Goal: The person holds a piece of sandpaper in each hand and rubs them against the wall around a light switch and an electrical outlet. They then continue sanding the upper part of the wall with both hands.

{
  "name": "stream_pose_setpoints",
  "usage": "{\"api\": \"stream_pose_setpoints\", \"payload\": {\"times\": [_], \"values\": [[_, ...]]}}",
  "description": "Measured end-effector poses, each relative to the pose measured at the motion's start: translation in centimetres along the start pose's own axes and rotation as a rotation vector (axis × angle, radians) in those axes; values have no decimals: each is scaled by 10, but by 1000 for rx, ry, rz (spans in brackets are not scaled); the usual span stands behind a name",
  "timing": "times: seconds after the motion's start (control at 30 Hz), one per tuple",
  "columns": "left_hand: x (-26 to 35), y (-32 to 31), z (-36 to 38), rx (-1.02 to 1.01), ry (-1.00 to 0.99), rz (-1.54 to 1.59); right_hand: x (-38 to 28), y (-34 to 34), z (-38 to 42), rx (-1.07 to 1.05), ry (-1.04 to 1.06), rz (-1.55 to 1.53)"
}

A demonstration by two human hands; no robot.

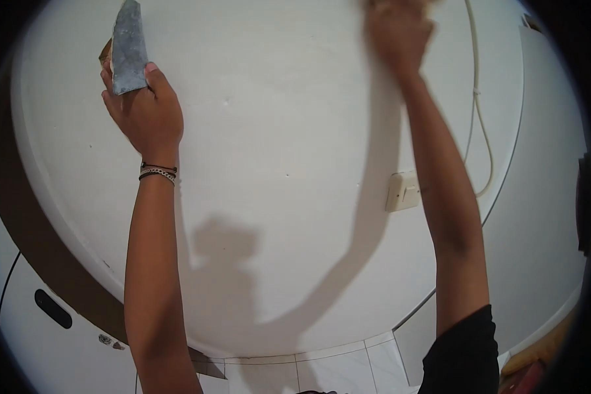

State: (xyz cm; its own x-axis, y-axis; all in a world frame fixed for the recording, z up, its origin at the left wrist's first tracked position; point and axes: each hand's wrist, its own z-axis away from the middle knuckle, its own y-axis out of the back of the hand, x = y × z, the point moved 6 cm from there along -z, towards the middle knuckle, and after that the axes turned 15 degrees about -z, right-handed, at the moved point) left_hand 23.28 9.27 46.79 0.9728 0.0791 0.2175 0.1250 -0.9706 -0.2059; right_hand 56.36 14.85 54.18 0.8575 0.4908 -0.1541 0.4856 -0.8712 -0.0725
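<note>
My left hand (144, 108) is raised at the upper left and grips a flat grey metal scraper blade (129, 46) that points up against the white wall (276, 151). Two bracelets sit on that wrist. My right hand (397, 33) is pressed high on the wall at the top edge of the view. It is blurred and partly cut off, so I cannot tell whether it holds anything. Both arms reach upward, and their shadows fall on the wall between them.
A white wall switch (402, 190) sits right of centre, beside my right forearm. A thin white cable (476, 98) hangs down the wall at the upper right. A brown door frame (26, 223) borders the wall on the left. White floor tiles (328, 368) show at the bottom.
</note>
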Motion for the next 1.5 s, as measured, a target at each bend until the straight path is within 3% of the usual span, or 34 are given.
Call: {"api": "stream_pose_setpoints", "payload": {"times": [0.03,0.07,0.1,0.13,0.17,0.2,0.27,0.37,0.47,0.5,0.53,0.57,0.6,0.63,0.67,0.73,0.8,0.83,0.87,0.93,1.0,1.07,1.13,1.2,1.3,1.4,1.47,1.5], "values": [[-1,0,0,-7,-15,-13,-24,-20,34,-95,307,39],[-2,-1,0,-4,-9,2,-59,-17,80,-85,582,-227],[1,4,-1,150,-55,-16,-80,-17,119,-383,744,-233],[6,10,-1,302,-102,-31,-94,-11,142,-547,882,-328],[3,5,-1,86,-49,-32,-90,-9,140,-608,942,-384],[4,7,0,82,-51,-13,-80,-7,125,-610,931,-367],[2,4,-1,27,0,-11,-46,2,71,-405,901,-78],[4,6,-2,57,-22,-41,30,27,-2,-27,406,-104],[6,7,-3,79,-14,-59,74,30,14,296,-144,11],[5,8,-3,82,-4,-71,50,23,37,293,-16,-122],[5,9,-2,86,4,-67,26,5,63,119,153,-34],[6,10,-1,107,14,-39,-12,-1,102,-188,402,64],[7,12,-1,129,20,-11,-33,-4,145,-539,626,-67],[8,14,-3,136,21,-3,-49,14,172,-792,979,-303],[7,14,-2,113,14,-27,-42,6,176,-863,1039,-327],[7,16,-5,100,10,-48,-24,16,121,-713,849,-212],[6,18,-3,89,22,-17,27,32,56,-143,559,-60],[5,18,-1,86,26,-16,66,38,33,93,177,-165],[4,16,-1,91,21,-34,83,50,25,231,-63,-127],[3,14,-1,90,6,-42,91,35,39,405,-296,-34],[3,15,-1,120,6,-31,26,8,69,184,15,17],[3,15,0,105,-20,-63,-49,1,132,-337,528,-100],[6,17,0,103,-55,-95,-70,0,175,-726,975,-388],[5,17,-1,84,-23,-29,-57,3,143,-770,1115,-325],[3,13,0,95,-49,-93,4,25,23,-150,551,-98],[3,14,-2,88,-4,-14,67,37,-33,351,-263,-69],[8,18,-3,94,4,-14,30,14,-29,455,-230,-34],[8,20,-2,93,20,-15,-4,-3,-20,345,2,-122]]}}
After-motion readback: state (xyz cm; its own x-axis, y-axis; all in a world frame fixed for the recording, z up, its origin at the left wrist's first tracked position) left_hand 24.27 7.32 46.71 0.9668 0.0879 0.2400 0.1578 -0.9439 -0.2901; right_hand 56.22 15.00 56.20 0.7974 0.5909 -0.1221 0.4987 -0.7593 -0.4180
